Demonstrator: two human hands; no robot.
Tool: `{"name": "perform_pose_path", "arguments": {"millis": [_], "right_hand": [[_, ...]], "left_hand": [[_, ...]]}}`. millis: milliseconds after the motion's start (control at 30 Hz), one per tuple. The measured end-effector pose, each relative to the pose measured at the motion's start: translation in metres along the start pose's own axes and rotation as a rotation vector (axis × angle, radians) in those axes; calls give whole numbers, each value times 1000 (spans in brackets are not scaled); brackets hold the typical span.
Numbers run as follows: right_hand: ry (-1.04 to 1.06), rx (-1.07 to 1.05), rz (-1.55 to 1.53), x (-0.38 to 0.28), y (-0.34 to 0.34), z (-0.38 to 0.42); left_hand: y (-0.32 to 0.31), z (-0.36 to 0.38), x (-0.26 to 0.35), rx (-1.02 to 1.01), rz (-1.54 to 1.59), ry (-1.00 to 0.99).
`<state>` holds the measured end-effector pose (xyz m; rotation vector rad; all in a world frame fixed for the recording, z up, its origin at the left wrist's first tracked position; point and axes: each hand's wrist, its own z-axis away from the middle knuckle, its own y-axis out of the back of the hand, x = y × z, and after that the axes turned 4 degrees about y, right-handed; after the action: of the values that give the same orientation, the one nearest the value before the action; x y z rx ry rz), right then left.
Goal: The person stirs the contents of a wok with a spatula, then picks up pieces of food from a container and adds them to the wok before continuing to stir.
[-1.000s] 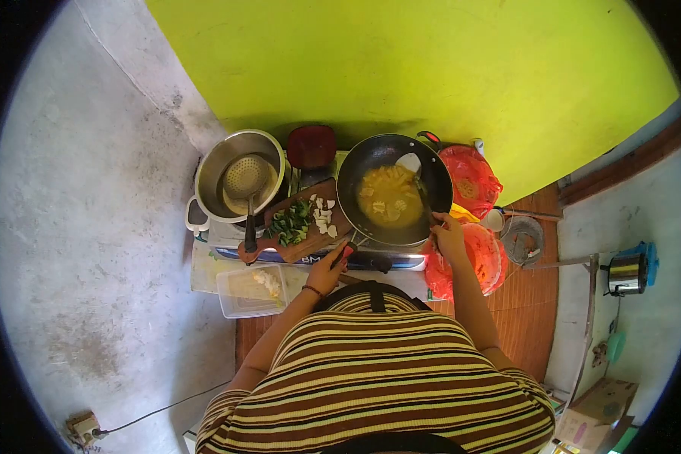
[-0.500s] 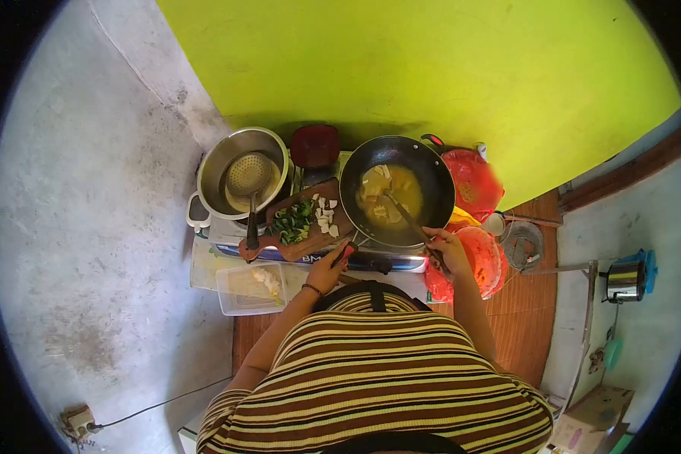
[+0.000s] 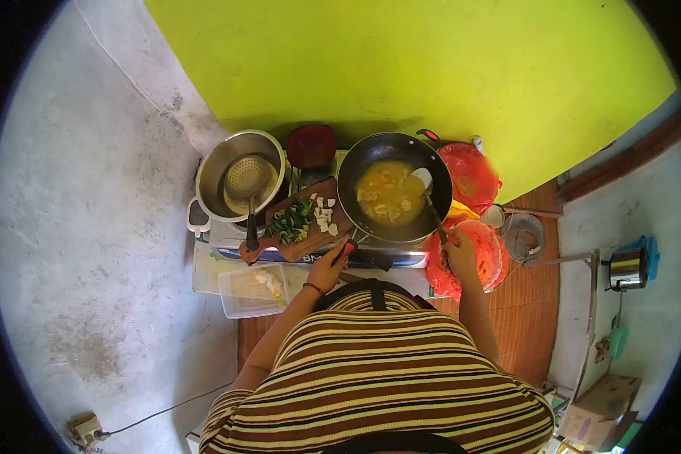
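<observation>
A dark wok (image 3: 359,159) sits on the stove, with yellowish broth and pale pieces of food (image 3: 382,198) in it. My left hand (image 3: 326,271) is closed around the wok's black-and-red handle (image 3: 345,252). In my right hand (image 3: 460,256) is a spatula (image 3: 434,211), gripped by its dark handle. Its pale blade rests at the right inner side of the wok, by the edge of the broth. Left of the wok, a wooden cutting board (image 3: 319,244) bears chopped green leaves (image 3: 290,225) and white pieces (image 3: 324,213).
A steel pot (image 3: 206,157) with a skimmer (image 3: 247,178) inside stands at left. Behind the board is a dark red bowl (image 3: 311,146). A clear plastic container (image 3: 238,299) lies near the front edge. Red plastic-covered containers (image 3: 473,257) stand right of the wok, near the green wall (image 3: 431,60).
The spatula blade has moved right, from the middle of the broth to the wok's right side. My right hand has shifted slightly right. My left hand keeps the handle.
</observation>
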<state>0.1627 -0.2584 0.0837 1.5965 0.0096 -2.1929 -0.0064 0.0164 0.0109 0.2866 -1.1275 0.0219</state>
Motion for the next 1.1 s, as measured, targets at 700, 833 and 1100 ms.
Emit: {"name": "perform_pose_path", "arguments": {"millis": [700, 833, 1100], "right_hand": [[189, -222, 244, -18, -22, 35], [409, -126, 493, -8, -30, 31], [370, 106, 482, -12, -11, 18]], "left_hand": [[6, 3, 9, -46, 56, 99], [7, 0, 4, -45, 41, 87], [7, 2, 10, -27, -29, 97]]}}
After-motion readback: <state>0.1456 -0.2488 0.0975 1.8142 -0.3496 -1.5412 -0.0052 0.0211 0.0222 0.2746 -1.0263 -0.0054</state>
